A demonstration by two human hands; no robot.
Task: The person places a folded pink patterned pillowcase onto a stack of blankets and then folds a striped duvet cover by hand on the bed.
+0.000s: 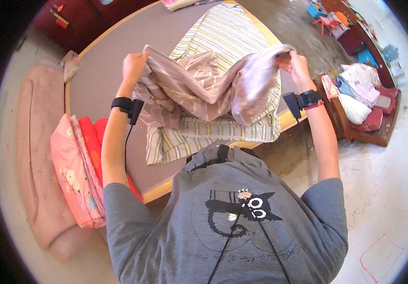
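A pinkish-beige striped cloth (200, 96), perhaps a sheet or cover, sags in a deep fold between my two raised hands. My left hand (134, 67) grips its upper left edge. At the upper right corner, my right hand (295, 68) pinches the same cloth, where it looks paler and slightly blurred. The lower part of this cloth lies bunched on a white, yellow and green striped sheet (221, 33). That sheet is spread along the right part of a bed (108, 53) with a bare brown-grey surface and a yellowish wooden edge.
Folded coral floral bedding (74, 167) and red bedding (92, 138) lie at the bed's left edge, beside a pink tufted headboard (44, 152). To the right, a wooden seat (390, 127) carries heaped cloths and cushions. A red small chair (326, 24) stands farther back. Dark wooden furniture (79, 21) borders the far left.
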